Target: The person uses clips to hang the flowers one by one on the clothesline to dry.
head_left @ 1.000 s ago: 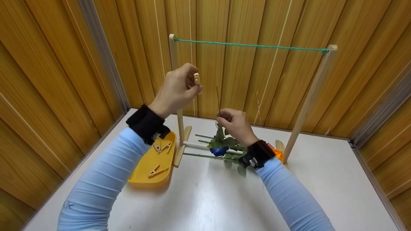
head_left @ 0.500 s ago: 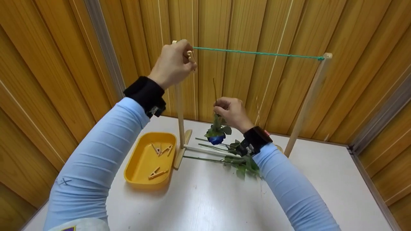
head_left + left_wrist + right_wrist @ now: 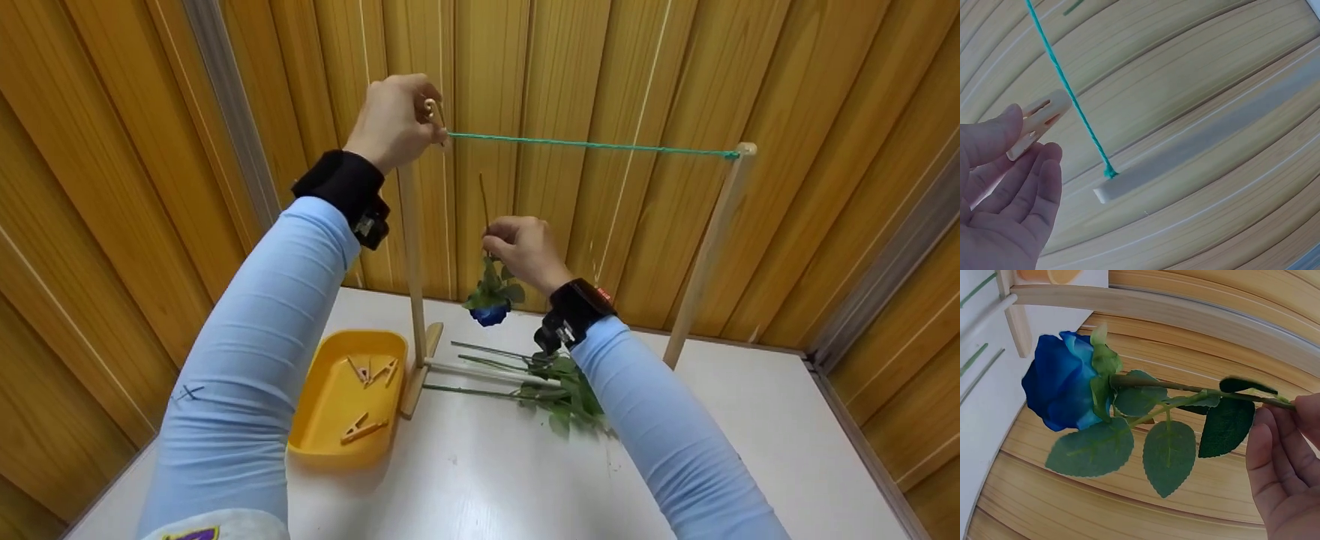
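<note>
My left hand (image 3: 397,120) pinches a wooden clothespin (image 3: 1044,119) between thumb and fingers, up at the left end of the green cord (image 3: 585,144). In the left wrist view the clothespin's tip overlaps the cord, not far from the knot on the post. My right hand (image 3: 527,249) pinches the stem of a blue rose (image 3: 1064,382), which hangs head down with its bare stem end pointing up below the cord. Green leaves (image 3: 1169,450) spread out between the bloom and my fingers.
A yellow tray (image 3: 311,405) with several clothespins (image 3: 364,429) stands on the white table at left. Wooden posts (image 3: 709,247) (image 3: 412,255) carry the cord. More green stems with leaves (image 3: 566,390) lie across the frame's base bar, partly behind my right forearm. Wood-panelled walls enclose the table.
My left hand has risen with the clothespin to the cord's left end. My right hand has lifted the rose off the table area, up and slightly left. The view has shifted a little.
</note>
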`<state>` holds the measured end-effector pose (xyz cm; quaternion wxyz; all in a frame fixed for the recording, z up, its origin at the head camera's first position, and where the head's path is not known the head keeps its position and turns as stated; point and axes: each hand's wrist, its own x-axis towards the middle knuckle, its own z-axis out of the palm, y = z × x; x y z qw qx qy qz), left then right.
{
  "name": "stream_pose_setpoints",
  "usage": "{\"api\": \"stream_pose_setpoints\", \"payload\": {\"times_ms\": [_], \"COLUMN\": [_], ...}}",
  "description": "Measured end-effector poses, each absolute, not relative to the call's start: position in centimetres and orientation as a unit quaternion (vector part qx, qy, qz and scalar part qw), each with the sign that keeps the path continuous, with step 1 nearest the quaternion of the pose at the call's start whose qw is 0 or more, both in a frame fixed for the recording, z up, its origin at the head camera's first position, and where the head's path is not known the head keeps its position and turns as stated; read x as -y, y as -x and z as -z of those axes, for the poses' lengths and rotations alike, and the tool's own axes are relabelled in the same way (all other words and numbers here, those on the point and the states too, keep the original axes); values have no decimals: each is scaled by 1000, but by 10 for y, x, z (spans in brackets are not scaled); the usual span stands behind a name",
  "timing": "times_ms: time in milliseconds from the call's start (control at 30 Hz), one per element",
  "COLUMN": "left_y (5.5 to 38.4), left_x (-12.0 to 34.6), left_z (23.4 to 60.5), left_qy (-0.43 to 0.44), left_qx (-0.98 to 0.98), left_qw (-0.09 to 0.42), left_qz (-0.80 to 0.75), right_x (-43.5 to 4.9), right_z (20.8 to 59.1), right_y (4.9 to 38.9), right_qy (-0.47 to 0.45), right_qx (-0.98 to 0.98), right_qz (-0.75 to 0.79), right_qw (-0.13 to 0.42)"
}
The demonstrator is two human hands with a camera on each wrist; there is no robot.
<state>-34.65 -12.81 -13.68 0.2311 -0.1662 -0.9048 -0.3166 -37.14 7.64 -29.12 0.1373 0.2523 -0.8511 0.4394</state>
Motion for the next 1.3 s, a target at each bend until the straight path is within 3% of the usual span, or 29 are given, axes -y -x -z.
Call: {"api": "stream_pose_setpoints", "payload": {"times_ms": [633, 900, 1300], "left_y": [363, 365, 376], "left_x": [129, 134, 138], "left_z": [121, 111, 116], "left_qy": [138, 125, 109], "left_qx": [901, 911, 908], "left_qw": [255, 243, 237], "left_qz": [322, 308, 327], "right_x": [-43, -30, -17], "right_z": [264, 245, 249], "right_y": [382, 387, 398], "right_qy": [-243, -226, -218], "right_qx": [831, 836, 847], "right_qz": [-474, -474, -453], "right_qw": [162, 157, 176]}}
